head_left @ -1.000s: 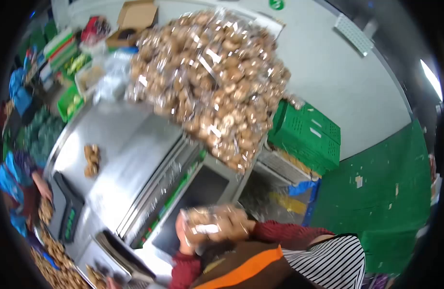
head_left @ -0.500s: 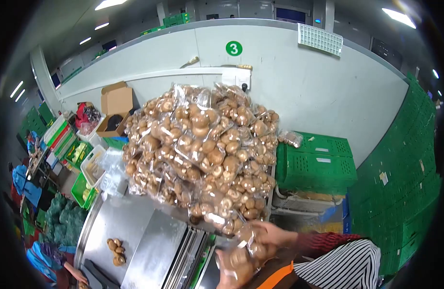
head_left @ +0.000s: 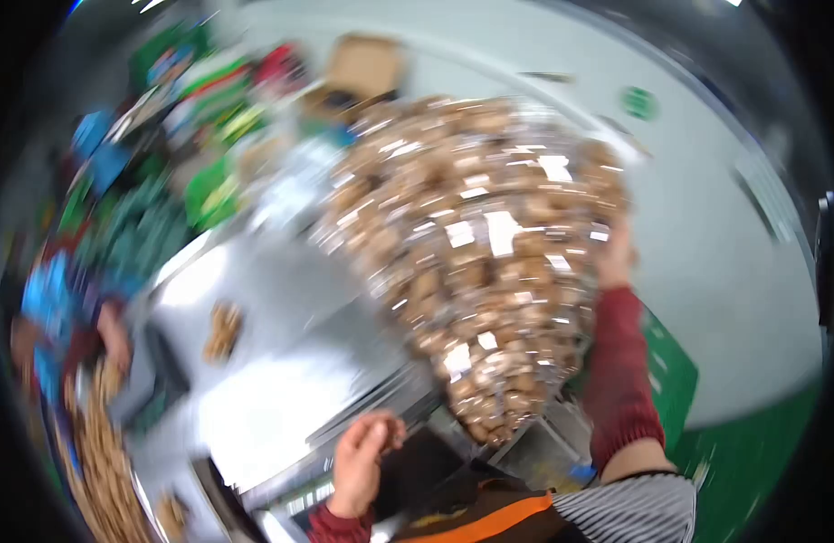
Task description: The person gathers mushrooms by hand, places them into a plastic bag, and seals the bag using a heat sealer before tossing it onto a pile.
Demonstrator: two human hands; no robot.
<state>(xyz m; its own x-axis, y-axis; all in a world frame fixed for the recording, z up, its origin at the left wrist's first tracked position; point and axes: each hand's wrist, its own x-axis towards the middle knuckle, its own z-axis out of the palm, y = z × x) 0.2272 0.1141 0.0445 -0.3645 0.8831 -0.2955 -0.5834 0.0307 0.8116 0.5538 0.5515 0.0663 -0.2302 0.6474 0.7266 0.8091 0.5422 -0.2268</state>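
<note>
A large heap of clear plastic bags of brown mushrooms (head_left: 489,244) fills the middle of the view, blurred by motion. My right hand (head_left: 618,253) reaches to the heap's right edge, its fingers around a bag of mushrooms (head_left: 602,185); motion blur softens the grip. Low in front, my left hand (head_left: 362,457) hovers by the edge of the steel machine, fingers loosely bent and apart, with nothing visible in it. A few loose mushrooms (head_left: 222,332) lie on the steel surface (head_left: 281,299) left of the heap.
A co-worker's hand (head_left: 114,335) is at the left, near a row of mushrooms (head_left: 95,443). Behind stand an open cardboard box (head_left: 367,65) and a green crate (head_left: 209,195). A white wall (head_left: 706,271) bounds the right, with green crates (head_left: 675,380) below.
The view has swung left and tilted. My right hand has carried the bag from in front of me up to the heap's right side. My left hand has let go of it.
</note>
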